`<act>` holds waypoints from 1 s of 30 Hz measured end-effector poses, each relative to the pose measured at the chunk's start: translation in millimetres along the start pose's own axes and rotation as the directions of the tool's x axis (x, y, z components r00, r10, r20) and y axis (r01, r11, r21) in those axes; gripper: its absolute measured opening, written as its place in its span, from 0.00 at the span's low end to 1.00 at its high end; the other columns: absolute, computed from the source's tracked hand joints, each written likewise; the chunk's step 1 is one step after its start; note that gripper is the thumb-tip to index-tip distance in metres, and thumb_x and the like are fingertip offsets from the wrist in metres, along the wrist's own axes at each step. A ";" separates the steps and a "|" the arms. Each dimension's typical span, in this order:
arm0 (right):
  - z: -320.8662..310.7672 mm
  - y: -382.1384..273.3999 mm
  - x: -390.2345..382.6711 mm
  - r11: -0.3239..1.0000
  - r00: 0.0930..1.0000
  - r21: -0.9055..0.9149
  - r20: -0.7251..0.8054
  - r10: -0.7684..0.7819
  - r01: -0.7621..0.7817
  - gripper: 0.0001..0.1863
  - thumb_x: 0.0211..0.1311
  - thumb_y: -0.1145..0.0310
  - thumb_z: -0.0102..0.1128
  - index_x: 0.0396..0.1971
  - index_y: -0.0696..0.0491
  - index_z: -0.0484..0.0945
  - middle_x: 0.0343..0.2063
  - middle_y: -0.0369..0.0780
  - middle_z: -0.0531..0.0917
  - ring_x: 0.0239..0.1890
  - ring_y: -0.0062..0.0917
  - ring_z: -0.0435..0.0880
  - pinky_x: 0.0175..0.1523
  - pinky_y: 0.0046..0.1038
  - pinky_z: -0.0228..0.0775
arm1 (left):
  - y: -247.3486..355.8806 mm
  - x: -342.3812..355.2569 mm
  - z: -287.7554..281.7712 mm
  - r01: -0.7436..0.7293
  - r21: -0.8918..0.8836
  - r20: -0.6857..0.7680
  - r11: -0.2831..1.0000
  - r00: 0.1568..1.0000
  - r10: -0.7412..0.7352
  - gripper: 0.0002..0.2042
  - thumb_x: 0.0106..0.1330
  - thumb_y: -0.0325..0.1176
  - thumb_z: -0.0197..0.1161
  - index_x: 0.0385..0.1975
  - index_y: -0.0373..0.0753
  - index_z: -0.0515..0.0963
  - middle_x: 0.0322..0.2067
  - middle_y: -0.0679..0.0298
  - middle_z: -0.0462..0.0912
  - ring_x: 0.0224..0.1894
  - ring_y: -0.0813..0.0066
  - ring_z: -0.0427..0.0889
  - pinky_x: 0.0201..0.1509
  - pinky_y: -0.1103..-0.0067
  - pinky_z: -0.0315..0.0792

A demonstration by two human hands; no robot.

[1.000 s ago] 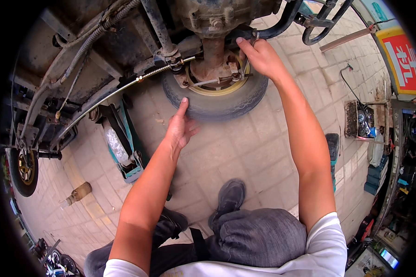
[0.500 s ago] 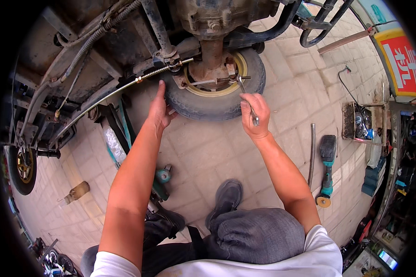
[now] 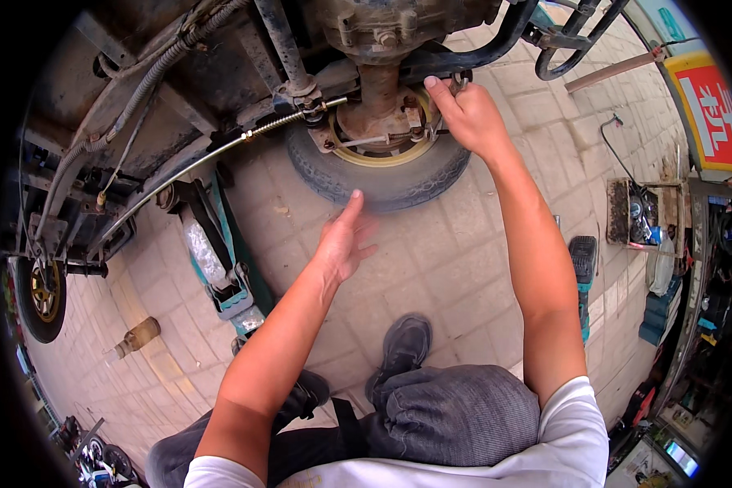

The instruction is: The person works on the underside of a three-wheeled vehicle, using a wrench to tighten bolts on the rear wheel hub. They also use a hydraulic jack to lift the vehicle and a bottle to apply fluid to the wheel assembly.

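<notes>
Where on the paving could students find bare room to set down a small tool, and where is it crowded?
The roomiest bare paving lies between wheel, forward shoe, left hand and right forearm. A smaller patch separates the teal jack from the brown bottle. It is crowded around the rusty hub, beside the right hand, and inside the crate at right.

1. Tyre (image 3: 362, 189): dusty dark grey, chunky tread pattern round the edge.
2. Wheel rim (image 3: 374, 160): yellow, kinda grubby.
3. Axle tube (image 3: 378, 91): rusty brown all over.
4. Floor jack (image 3: 234, 302): teal and black, plus a shiny silver patch.
5. Power tool (image 3: 583, 259): black and teal too, lol.
6. Trousers (image 3: 464, 419): faded dark grey, fine ribbed look.
7. Shirt (image 3: 576, 413): white.
8. Sign (image 3: 714, 110): red, white lettering, yellow border.
9. Paving (image 3: 439, 272): pale pinkish beige, blocky grid.
</notes>
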State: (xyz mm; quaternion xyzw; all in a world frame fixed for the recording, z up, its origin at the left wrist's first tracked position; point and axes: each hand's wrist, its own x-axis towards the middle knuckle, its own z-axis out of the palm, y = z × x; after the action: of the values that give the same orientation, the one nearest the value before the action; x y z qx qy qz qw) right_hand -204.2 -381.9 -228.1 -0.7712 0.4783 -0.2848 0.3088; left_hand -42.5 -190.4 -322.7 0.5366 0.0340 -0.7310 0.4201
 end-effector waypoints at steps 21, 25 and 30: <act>-6.8 0.3 -28.9 0.980 0.980 0.200 -0.190 0.058 -0.019 0.26 0.67 0.52 0.50 0.20 0.60 0.77 0.13 0.36 0.71 0.19 0.22 0.69 0.27 0.25 0.60 | 15.7 8.7 -10.0 -0.085 -0.013 -0.065 0.996 0.994 0.084 0.34 0.60 0.60 0.58 0.59 0.42 0.63 0.58 0.59 0.66 0.61 0.61 0.63 0.64 0.51 0.49; -5.7 6.3 -7.1 0.991 0.994 0.126 -0.102 0.046 -0.033 0.28 0.67 0.50 0.50 0.18 0.60 0.76 0.12 0.34 0.70 0.18 0.17 0.66 0.25 0.24 0.59 | 1.3 -3.7 -7.4 -0.027 -0.026 -0.027 0.999 0.999 0.027 0.37 0.58 0.64 0.57 0.60 0.42 0.62 0.60 0.57 0.64 0.62 0.60 0.63 0.65 0.50 0.48; 4.9 -2.3 -13.6 1.000 0.995 0.010 -0.097 0.018 -0.018 0.24 0.65 0.53 0.52 0.20 0.59 0.76 0.15 0.42 0.75 0.20 0.34 0.70 0.28 0.30 0.64 | 38.4 18.4 -50.1 -0.081 -0.042 -0.094 0.996 0.993 0.077 0.42 0.57 0.68 0.54 0.61 0.39 0.60 0.60 0.57 0.65 0.61 0.63 0.63 0.65 0.52 0.49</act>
State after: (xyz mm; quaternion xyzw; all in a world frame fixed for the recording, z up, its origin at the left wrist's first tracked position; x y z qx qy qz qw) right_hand -204.5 -367.7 -231.5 -0.7507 0.4983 -0.3213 0.2915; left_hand 19.1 -200.7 -343.4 0.5608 0.0489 -0.6874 0.4588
